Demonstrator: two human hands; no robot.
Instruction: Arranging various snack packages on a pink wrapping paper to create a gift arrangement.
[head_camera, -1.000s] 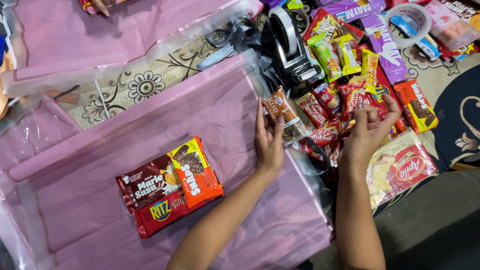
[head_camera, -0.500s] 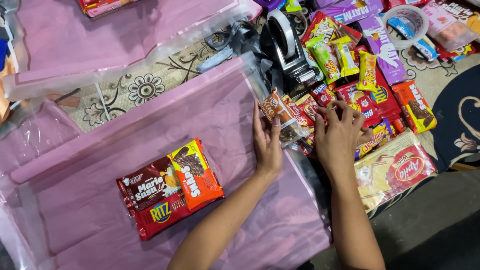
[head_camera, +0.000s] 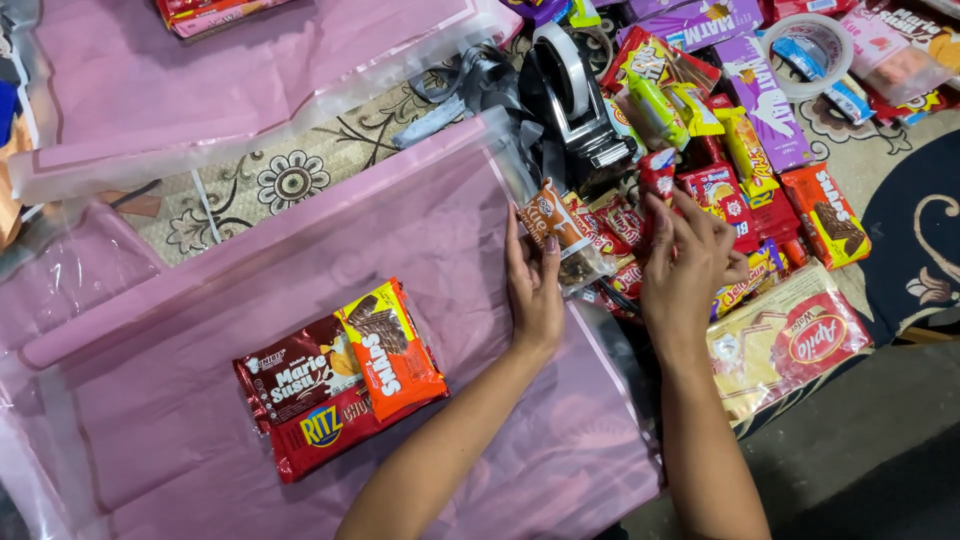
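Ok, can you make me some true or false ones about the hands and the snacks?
1. The left hand touches an orange-and-white packet. True.
2. The right hand holds the tape dispenser. False: it is on the snack pile, apart from the dispenser.
3. Three packets lie together on the pink sheet. True.
4. The tape roll lies on the pink sheet. False: it lies among snacks at top right.
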